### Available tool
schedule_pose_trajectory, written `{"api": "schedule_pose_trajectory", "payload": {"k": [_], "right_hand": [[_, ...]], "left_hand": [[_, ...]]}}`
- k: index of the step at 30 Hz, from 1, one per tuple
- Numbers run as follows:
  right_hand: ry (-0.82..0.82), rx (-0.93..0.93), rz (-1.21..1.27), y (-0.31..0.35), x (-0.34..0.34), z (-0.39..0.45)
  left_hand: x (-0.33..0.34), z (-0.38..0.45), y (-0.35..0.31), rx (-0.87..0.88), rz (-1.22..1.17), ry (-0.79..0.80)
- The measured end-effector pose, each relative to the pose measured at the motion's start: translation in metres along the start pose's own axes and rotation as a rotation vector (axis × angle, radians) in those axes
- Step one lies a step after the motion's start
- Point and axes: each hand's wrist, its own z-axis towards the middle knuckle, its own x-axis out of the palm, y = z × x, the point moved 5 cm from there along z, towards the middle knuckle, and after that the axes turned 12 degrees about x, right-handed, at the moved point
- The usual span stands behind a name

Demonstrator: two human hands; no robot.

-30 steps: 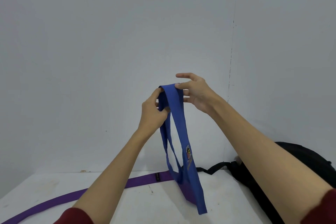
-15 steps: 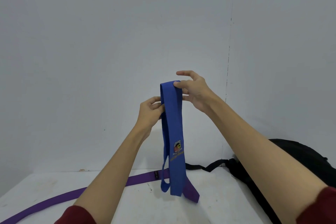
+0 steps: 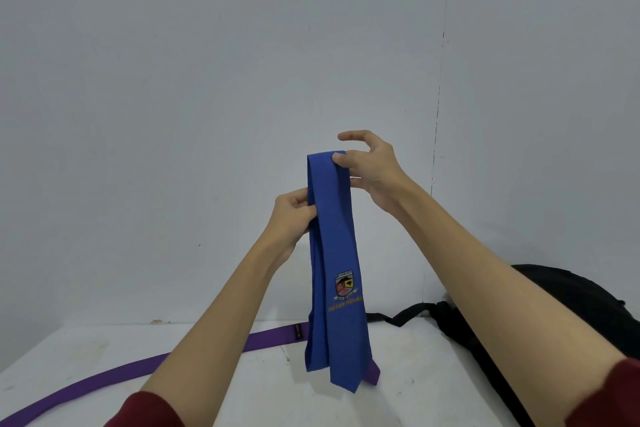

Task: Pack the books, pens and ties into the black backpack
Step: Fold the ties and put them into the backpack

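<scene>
Blue tie (image 3: 334, 253) folded in half and held up in mid-air at centre scene, fold at the top, both ends hanging straight down in front of the grey wall (image 3: 173, 97). Embroidered crest (image 3: 344, 284) with yellow lettering on the front layer, low on the wide blade. Pointed tip dangling just above the white table (image 3: 104, 350), narrower end behind it and a little to the left.

Right hand (image 3: 372, 166) at the fold: grip pinching the top right edge of the tie between thumb and a finger, index finger raised clear above. Left hand (image 3: 294, 215) lower, on the tie's left edge: grip curled and pinching the layers together, fingers wrapped to the far side. Dark red sleeves (image 3: 149, 409) at the near edge, both forearms bare.

Purple tie (image 3: 104, 374) lying flat on the table, running from the near left corner toward centre, passing behind the blue tie, wide end showing just right of the blue tip. Black backpack (image 3: 571, 305) on the table at far right, partly hidden by the right forearm, one black strap (image 3: 398, 315) trailing left toward the ties. Books and pens out of view.
</scene>
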Motion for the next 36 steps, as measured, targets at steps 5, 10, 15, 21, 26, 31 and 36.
{"api": "schedule_pose_trajectory", "payload": {"k": [5,10,15,21,26,31,36], "right_hand": [[-0.049,-0.001,0.035,-0.006,0.000,0.000],[-0.092,-0.001,0.058,-0.006,0.000,0.000],[-0.136,0.009,0.083,-0.006,-0.001,0.000],[-0.138,0.005,0.074,-0.005,0.001,-0.002],[-0.144,0.008,0.064,-0.004,0.003,-0.004],[-0.153,0.010,0.011,-0.001,0.004,-0.005],[-0.142,0.049,0.062,-0.001,-0.001,-0.005]], "left_hand": [[0.004,0.001,-0.001,-0.031,-0.073,-0.024],[0.010,0.000,0.002,-0.072,-0.195,-0.011],[0.017,-0.005,0.009,-0.165,-0.418,0.044],[0.015,-0.008,0.013,-0.082,-0.246,0.078],[0.015,-0.011,0.012,-0.038,-0.160,0.063],[0.013,-0.010,0.013,-0.031,-0.130,0.047],[0.013,-0.012,0.009,-0.036,-0.236,0.110]]}}
